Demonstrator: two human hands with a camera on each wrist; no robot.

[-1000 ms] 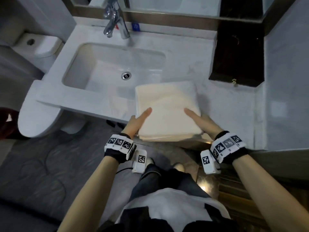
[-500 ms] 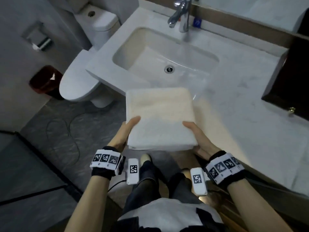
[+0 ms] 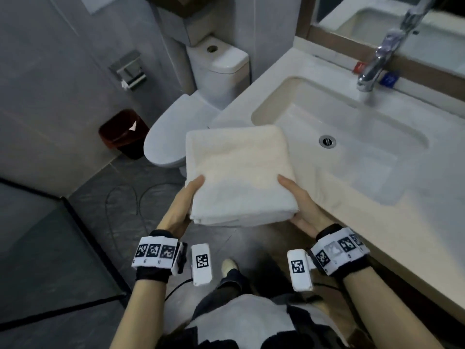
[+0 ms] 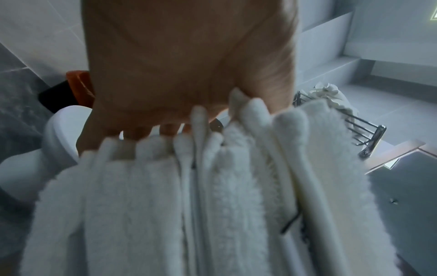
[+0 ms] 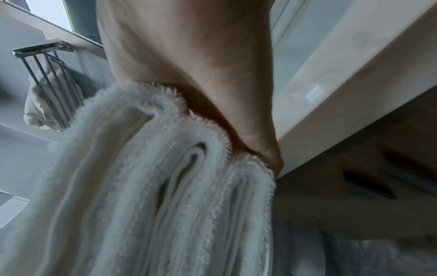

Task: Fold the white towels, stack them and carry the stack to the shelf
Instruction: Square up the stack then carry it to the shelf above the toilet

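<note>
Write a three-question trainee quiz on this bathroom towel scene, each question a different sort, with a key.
1. True or false: the towel stack rests on the counter.
2. Which grip carries the stack? A) left hand alone B) right hand alone C) both hands
3. Fill in: in the wrist views, a wire ___ on the wall holds a crumpled cloth.

Key:
1. False; it is held in the air, partly over the floor, beside the toilet.
2. C; a thumb lies on top at each side.
3. rack
</note>
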